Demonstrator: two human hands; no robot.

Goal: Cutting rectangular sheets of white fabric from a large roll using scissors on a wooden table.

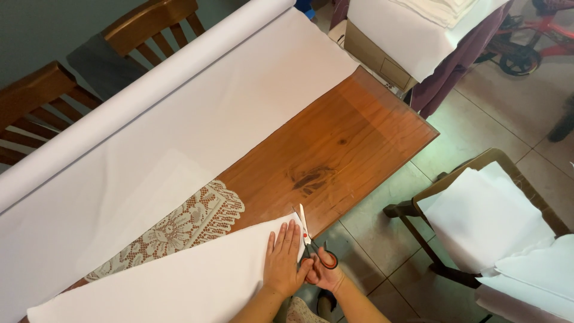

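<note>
White fabric [179, 149] covers most of the wooden worktop [341, 149], and we take that worktop as our landmark. A folded flap of the fabric [179, 281] lies over the worktop's near edge, and our left hand [285, 260] rests flat on it, fingers spread and open, pressing the cloth down just beside the cut line. Our right hand [324, 276] is closed through the red and black handles of the scissors [311, 239]; the blades point away from us along the flap's right edge, at the worktop's near edge, slightly parted. A lace mat [185, 227] lies on the worktop between the flap and the main sheet, partly covered by both. The fabric's roll [149, 84] runs along the worktop's far side, with two wooden chairs [36, 96] behind it. To the right of the worktop, on the tiled floor [382, 221], another chair [478, 173] carries stacked white pieces [484, 221]. Beyond the worktop's far corner sits a cardboard box [371, 57] draped in white.
</note>
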